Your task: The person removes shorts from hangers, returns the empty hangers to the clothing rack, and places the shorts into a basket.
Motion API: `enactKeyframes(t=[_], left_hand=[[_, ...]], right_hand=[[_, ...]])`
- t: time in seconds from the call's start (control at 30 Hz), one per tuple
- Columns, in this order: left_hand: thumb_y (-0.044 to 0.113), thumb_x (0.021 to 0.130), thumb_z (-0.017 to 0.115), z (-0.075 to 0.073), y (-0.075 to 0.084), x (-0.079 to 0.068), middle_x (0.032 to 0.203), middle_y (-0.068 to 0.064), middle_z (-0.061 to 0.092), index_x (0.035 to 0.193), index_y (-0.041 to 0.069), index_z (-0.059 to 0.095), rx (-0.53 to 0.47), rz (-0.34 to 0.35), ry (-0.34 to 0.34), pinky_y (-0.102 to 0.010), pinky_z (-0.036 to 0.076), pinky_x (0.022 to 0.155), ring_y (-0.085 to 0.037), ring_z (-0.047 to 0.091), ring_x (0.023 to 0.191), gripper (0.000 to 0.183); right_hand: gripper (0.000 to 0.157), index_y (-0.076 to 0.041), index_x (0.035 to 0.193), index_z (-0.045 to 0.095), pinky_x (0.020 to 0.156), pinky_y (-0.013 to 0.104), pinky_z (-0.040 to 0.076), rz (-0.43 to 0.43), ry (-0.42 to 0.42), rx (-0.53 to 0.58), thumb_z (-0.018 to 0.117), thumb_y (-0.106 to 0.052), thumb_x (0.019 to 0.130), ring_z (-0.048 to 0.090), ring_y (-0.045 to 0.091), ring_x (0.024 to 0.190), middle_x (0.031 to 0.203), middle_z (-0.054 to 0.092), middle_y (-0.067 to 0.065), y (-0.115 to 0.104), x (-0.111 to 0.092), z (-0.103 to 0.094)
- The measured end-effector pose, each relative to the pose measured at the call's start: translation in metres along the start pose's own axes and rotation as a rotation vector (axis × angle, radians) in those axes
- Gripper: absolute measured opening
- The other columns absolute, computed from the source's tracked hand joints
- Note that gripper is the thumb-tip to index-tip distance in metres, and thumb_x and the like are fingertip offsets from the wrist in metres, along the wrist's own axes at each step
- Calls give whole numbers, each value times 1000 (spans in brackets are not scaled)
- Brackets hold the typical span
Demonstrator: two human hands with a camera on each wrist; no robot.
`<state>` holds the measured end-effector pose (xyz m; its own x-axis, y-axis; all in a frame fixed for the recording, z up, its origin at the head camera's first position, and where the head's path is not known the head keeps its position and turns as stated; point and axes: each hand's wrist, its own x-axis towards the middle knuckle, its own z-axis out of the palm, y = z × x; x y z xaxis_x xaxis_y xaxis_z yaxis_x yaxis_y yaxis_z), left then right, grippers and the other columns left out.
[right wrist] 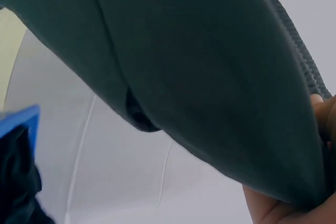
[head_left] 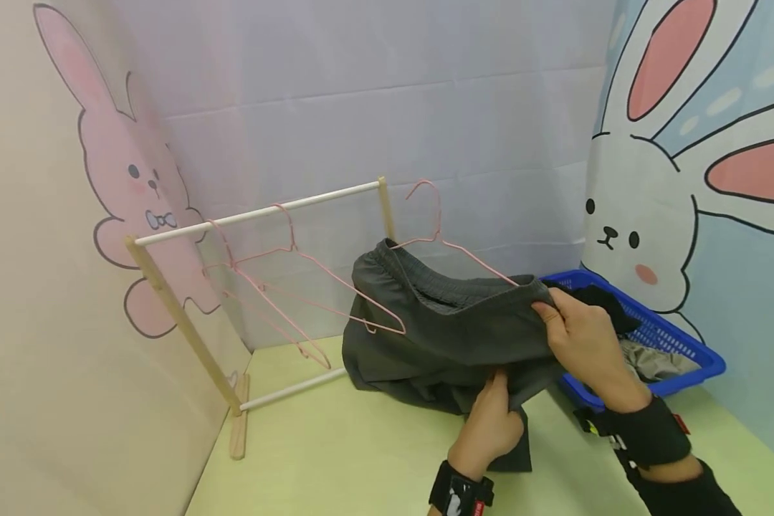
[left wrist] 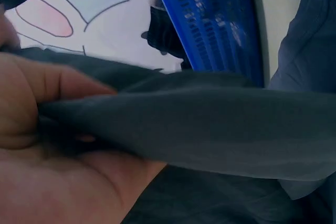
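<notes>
Dark grey pants (head_left: 451, 330) with an elastic waistband are held up in the air, the waist opening facing upward. A pink hanger (head_left: 467, 252) sits inside the waistband, its hook standing free above. My right hand (head_left: 583, 337) grips the waistband at its right corner, near the hanger's right end. Lower down, my left hand (head_left: 490, 423) pinches the fabric below the waist. In the left wrist view, a fold of the pants (left wrist: 210, 129) lies between thumb and fingers. The right wrist view shows the pants' outer side (right wrist: 199, 87), with part of the hand behind the cloth.
At left stands a rack with a white rail (head_left: 258, 215) and wooden posts; two pink hangers (head_left: 335, 269) hang from it, close to the pants. A blue basket (head_left: 667, 337) with dark and beige clothes stands at right on the pale green table (head_left: 335, 459).
</notes>
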<state>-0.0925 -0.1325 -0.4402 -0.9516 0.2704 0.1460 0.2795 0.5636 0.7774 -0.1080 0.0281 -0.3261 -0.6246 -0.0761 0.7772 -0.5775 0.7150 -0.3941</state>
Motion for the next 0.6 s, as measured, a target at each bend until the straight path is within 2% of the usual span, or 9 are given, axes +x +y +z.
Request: enactKeyframes(t=[0.2, 0.27, 0.33, 0.37, 0.43, 0.47, 0.53, 0.57, 0.6], left_hand=[[11, 100, 51, -5, 5, -11, 164, 1, 37, 163, 16, 31, 29, 185, -348, -28, 39, 115, -11, 39, 147, 67], [19, 103, 50, -10, 8, -15, 161, 5, 41, 161, 17, 37, 44, 242, -415, -23, 42, 110, -8, 46, 142, 60], [23, 105, 50, -20, 11, -19, 157, 8, 47, 157, 17, 44, 42, 282, -439, -19, 44, 104, -5, 53, 134, 53], [24, 105, 49, -27, 13, -21, 153, 8, 51, 155, 18, 49, 33, 286, -435, -17, 48, 97, -3, 62, 120, 50], [20, 106, 47, -43, 14, -26, 142, 10, 60, 146, 19, 60, 6, 285, -381, -15, 51, 80, 0, 66, 87, 42], [17, 106, 46, -52, 15, -30, 135, 10, 64, 141, 20, 65, -23, 270, -340, -17, 51, 70, -1, 62, 71, 39], [10, 104, 44, -72, 16, -36, 110, 7, 70, 129, 21, 72, -45, 243, -214, -21, 45, 53, -6, 44, 47, 39], [7, 104, 42, -83, 15, -40, 105, 7, 70, 124, 22, 74, -44, 227, -141, -23, 41, 49, -10, 34, 42, 40], [5, 103, 42, -93, 15, -43, 102, 6, 70, 119, 21, 76, -29, 221, -58, -24, 41, 49, -10, 36, 44, 41]], right_hand=[[25, -14, 81, 53, 51, 27, 26, 34, -38, -58, 67, -11, 100, 35, 9, 53, 62, 34, -6, 24, -28, -29], [26, -16, 80, 52, 51, 26, 25, 28, -52, -68, 67, -11, 100, 34, 6, 53, 63, 31, -8, 32, -36, -40], [27, -18, 79, 52, 52, 25, 24, 14, -65, -75, 68, -11, 100, 33, 3, 54, 63, 30, -10, 41, -43, -49], [26, -19, 80, 54, 52, 24, 25, 7, -71, -74, 68, -11, 100, 34, 2, 55, 63, 31, -11, 46, -45, -54], [26, -21, 79, 55, 53, 23, 25, 9, -91, -67, 69, -10, 99, 36, 0, 56, 63, 32, -12, 57, -50, -63], [24, -21, 81, 57, 53, 23, 26, 18, -107, -70, 69, -10, 99, 37, -1, 57, 62, 32, -13, 62, -52, -67], [17, -17, 86, 64, 53, 22, 28, 48, -141, -53, 68, -10, 100, 41, -1, 58, 62, 36, -14, 73, -56, -75], [12, -14, 89, 67, 53, 21, 29, 72, -158, -38, 68, -9, 100, 43, -2, 59, 63, 40, -15, 79, -57, -78], [10, -11, 91, 69, 53, 22, 30, 96, -179, -29, 67, -9, 100, 43, -2, 59, 63, 43, -15, 84, -59, -82]])
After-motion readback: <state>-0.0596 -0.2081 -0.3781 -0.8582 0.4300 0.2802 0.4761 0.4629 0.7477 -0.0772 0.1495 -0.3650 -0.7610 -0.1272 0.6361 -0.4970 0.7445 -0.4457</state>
